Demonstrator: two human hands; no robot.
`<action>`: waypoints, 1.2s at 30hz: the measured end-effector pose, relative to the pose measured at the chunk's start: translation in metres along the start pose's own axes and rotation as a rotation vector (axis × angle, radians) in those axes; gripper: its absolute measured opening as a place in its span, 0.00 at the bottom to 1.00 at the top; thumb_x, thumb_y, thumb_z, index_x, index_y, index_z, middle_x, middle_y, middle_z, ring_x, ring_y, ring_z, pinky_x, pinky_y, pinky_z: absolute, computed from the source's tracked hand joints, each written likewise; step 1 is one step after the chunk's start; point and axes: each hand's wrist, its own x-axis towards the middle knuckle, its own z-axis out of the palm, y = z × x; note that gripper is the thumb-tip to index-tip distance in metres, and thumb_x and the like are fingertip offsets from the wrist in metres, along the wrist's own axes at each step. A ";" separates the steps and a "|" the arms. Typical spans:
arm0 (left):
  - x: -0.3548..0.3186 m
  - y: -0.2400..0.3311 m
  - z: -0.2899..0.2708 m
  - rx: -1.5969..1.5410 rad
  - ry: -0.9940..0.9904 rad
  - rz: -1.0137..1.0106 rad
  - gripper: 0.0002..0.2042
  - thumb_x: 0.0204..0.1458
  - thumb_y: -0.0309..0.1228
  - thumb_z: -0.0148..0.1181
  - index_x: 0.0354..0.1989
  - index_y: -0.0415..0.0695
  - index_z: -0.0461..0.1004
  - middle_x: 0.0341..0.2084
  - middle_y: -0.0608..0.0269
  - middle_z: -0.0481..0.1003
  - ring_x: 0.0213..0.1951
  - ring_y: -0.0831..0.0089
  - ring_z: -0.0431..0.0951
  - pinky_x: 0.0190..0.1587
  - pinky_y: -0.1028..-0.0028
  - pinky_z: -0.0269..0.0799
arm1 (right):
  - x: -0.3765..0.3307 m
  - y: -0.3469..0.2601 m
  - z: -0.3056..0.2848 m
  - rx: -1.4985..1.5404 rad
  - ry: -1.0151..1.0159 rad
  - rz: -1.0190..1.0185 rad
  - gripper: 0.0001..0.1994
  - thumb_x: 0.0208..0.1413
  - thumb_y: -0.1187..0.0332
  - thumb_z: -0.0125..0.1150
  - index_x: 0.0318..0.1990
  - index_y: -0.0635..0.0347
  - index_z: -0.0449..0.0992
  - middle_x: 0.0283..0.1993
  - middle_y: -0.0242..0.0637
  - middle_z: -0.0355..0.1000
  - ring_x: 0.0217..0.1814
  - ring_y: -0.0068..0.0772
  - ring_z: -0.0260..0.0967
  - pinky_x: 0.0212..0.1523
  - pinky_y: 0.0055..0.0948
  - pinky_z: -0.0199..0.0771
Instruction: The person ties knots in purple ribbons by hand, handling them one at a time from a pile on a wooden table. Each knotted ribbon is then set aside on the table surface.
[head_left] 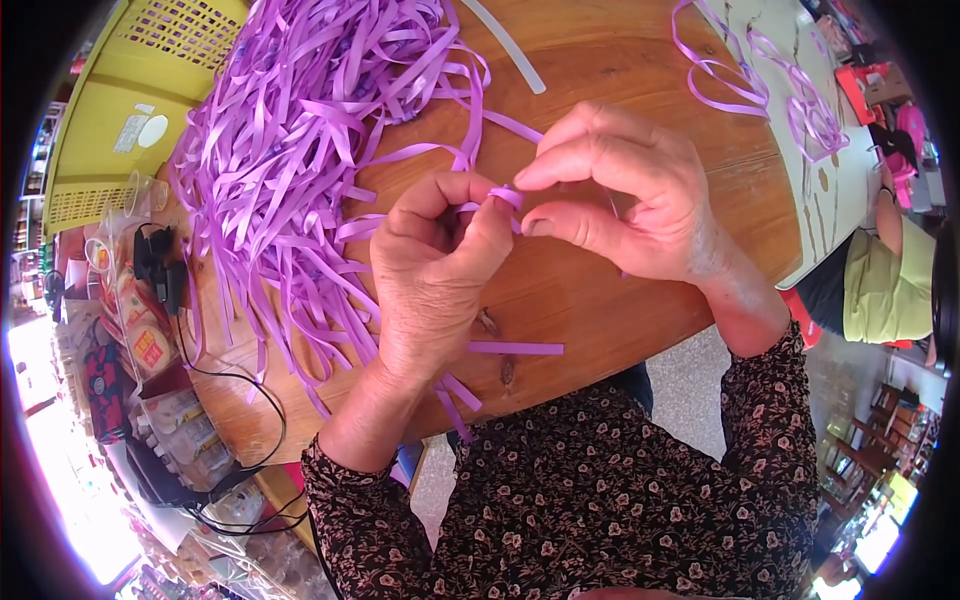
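Observation:
A narrow purple ribbon (506, 196) is folded into a small loop, pinched between the thumb and forefinger of my left hand (435, 260). Just to its right, my right hand (630, 190) has its thumb and forefinger curved with a gap between the tips, right at the loop's edge. I cannot tell whether those tips touch the ribbon. A thin strand shows behind my right palm. Loose ribbon ends stick out below my left hand. A large heap of purple ribbons (310, 110) with small dark-violet spots covers the table beyond and left of my left hand.
Both hands are over a brown wooden table (640, 290). A yellow-green plastic basket (95, 130) stands at the far left. A translucent strip (505, 45) lies at the back. More ribbon (810, 110) hangs over a white surface at right, near another person's leg (888, 215). A black cable (230, 377) runs along the left edge.

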 end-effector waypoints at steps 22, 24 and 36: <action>0.004 -0.013 -0.008 -0.379 -0.241 0.074 0.05 0.53 0.18 0.58 0.37 0.40 0.75 0.30 0.71 0.70 0.30 0.85 0.65 0.33 0.84 0.61 | 0.001 -0.012 0.003 0.807 -0.046 0.773 0.06 0.57 0.71 0.59 0.38 0.65 0.74 0.31 0.26 0.70 0.32 0.11 0.63 0.33 0.13 0.65; 0.004 -0.014 -0.008 -0.344 -0.213 0.091 0.05 0.53 0.19 0.58 0.37 0.39 0.75 0.31 0.71 0.71 0.28 0.86 0.65 0.30 0.85 0.60 | -0.001 -0.016 0.008 0.587 0.040 0.588 0.04 0.57 0.76 0.57 0.39 0.66 0.73 0.34 0.28 0.70 0.35 0.13 0.64 0.35 0.14 0.66; 0.001 -0.012 -0.005 -0.313 -0.179 0.158 0.05 0.53 0.19 0.58 0.38 0.40 0.76 0.31 0.70 0.72 0.31 0.86 0.66 0.31 0.86 0.60 | -0.002 -0.012 0.003 0.234 0.059 0.140 0.08 0.48 0.83 0.61 0.37 0.67 0.76 0.37 0.38 0.72 0.38 0.26 0.71 0.37 0.21 0.70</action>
